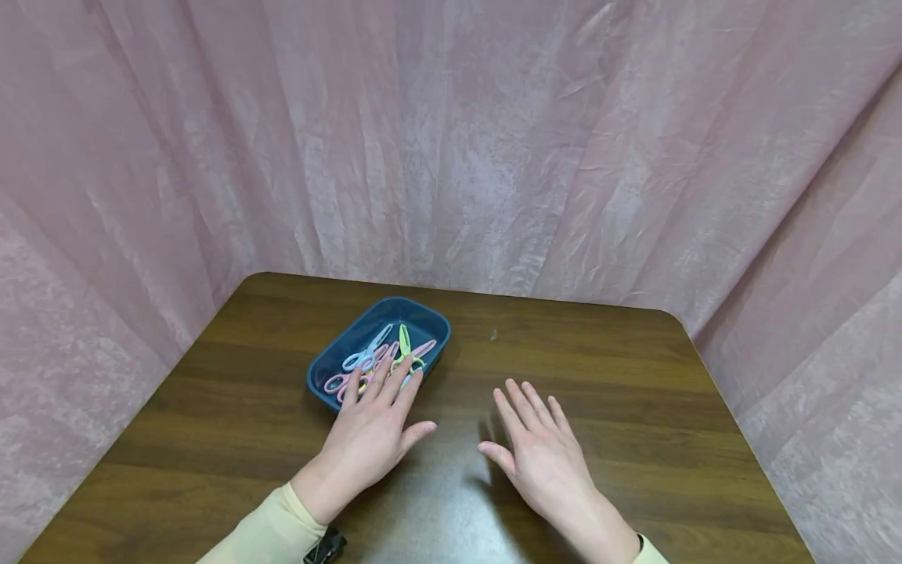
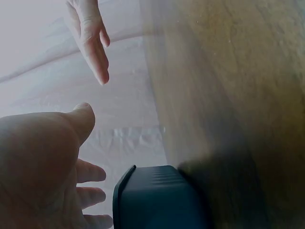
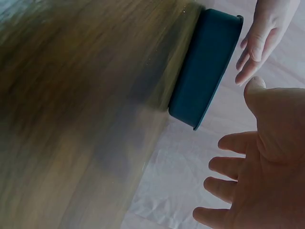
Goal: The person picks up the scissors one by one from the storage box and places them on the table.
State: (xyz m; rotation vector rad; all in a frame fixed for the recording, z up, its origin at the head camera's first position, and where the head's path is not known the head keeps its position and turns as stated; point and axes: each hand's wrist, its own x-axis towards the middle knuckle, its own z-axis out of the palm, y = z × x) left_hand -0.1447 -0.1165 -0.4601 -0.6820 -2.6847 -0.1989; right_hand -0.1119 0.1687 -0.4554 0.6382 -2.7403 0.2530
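A dark blue plastic basket point(image 1: 331, 354) stands left of centre on the table, holding several pairs of scissors in pastel colours. Among them are light blue scissors point(image 1: 361, 359), green scissors point(image 1: 404, 340) and pink scissors point(image 1: 334, 384). My left hand point(image 1: 369, 431) hovers at the basket's near side, fingers spread and straight, partly hiding the scissors. Nothing is in its grasp. To the right, my right hand point(image 1: 543, 454) is held above bare wood, palm down with fingers extended, also holding nothing. Both wrist views show the basket's outer wall point(image 2: 159, 202) point(image 3: 205, 67) beside the hands.
The brown wooden table point(image 1: 599, 352) has rounded far corners. Pink curtains point(image 1: 479, 157) hang behind it and along both sides. A small black object point(image 1: 326, 546) shows beneath the left sleeve.
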